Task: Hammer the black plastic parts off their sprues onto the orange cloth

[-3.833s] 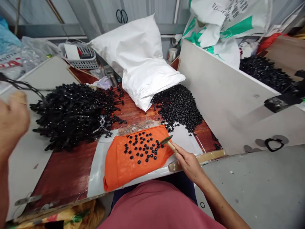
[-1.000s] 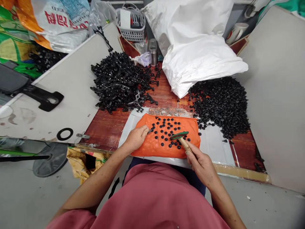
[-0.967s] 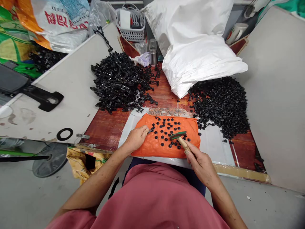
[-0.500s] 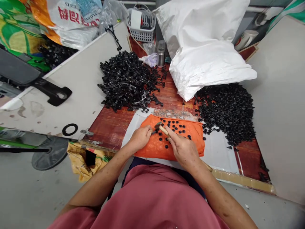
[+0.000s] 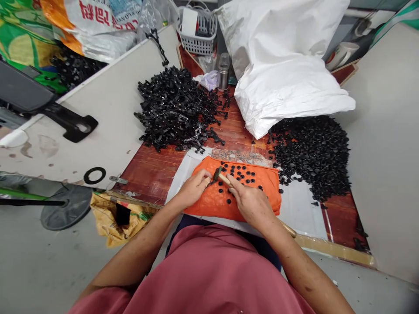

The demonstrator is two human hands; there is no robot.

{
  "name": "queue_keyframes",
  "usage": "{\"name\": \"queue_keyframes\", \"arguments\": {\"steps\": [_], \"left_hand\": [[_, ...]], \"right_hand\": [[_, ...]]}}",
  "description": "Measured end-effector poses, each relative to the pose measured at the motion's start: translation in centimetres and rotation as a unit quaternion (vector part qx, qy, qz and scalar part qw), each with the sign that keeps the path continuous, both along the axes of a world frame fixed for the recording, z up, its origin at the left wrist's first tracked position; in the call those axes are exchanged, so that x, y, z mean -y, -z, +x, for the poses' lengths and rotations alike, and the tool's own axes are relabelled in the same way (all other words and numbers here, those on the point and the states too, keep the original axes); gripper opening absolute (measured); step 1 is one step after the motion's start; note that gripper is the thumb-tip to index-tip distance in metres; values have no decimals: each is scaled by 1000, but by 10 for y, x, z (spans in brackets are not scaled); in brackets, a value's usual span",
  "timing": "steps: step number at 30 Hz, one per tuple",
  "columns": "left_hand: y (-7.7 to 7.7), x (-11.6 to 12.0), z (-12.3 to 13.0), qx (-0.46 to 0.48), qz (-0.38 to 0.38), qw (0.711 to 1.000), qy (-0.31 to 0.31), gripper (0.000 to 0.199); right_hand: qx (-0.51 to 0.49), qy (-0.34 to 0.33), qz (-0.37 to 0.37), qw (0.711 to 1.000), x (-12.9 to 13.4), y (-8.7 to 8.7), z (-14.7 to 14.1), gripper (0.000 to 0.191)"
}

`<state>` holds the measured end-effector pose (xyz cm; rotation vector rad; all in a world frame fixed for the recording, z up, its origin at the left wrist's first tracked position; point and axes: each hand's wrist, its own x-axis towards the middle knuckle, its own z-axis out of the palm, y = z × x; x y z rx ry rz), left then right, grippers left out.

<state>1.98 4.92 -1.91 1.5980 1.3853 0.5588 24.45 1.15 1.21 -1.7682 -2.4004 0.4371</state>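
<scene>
An orange cloth (image 5: 206, 203) lies at the table's front edge with several small black round pieces (image 5: 228, 201) scattered over it. My left hand (image 5: 195, 187) is over the cloth's left part, its fingers closed on a small black part (image 5: 212, 181). My right hand (image 5: 252, 203) is wrapped round the wooden handle of a small hammer (image 5: 216, 174); the dark head is beside my left fingertips, over the black part. The handle's far end shows beyond my right wrist.
A heap of black clip-like parts (image 5: 176, 109) stands back left, a heap of small black pieces (image 5: 314, 152) at right. Behind are a white sack (image 5: 288, 74), a grey basket (image 5: 198, 41) and a metal-and-glass bottle (image 5: 223, 74). A black ring (image 5: 94, 175) lies on the left panel.
The hammer's head has tilted and shifted slightly left. My left fingers have moved slightly, still at the black part. The view has shifted a little.
</scene>
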Motion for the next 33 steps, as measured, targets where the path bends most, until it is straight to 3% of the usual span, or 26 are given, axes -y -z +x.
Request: {"name": "queue_keyframes", "arguments": {"steps": [3, 5, 9, 12, 16, 20, 25, 28, 33], "left_hand": [[-12, 7, -5, 190, -108, 976, -1, 34], [-22, 13, -5, 245, -154, 957, 10, 44], [-33, 21, 6, 267, -175, 946, 54, 49], [-32, 25, 17, 265, -149, 951, 46, 48], [-26, 29, 24, 201, -89, 975, 30, 35], [-25, 36, 26, 168, -54, 984, 28, 28], [-31, 45, 29, 272, -154, 950, -22, 32], [-34, 47, 27, 270, -193, 943, -29, 40], [-37, 49, 29, 250, -155, 955, -34, 37]], "right_hand": [[-134, 46, -12, 990, 1, -4, 9, 49], [-226, 81, -15, 971, 3, -7, 12, 45], [-363, 66, -67, 927, 8, -10, 10, 26], [-433, 56, -125, 891, 11, -5, 5, 12], [-470, 120, -85, 870, 18, 2, 1, 12], [-459, 134, -26, 878, 26, 0, -1, 13], [-440, 127, -3, 889, 35, -2, -3, 14], [-413, 118, 15, 903, 39, -1, -4, 16], [-331, 70, 49, 940, 48, -6, -7, 19]]}}
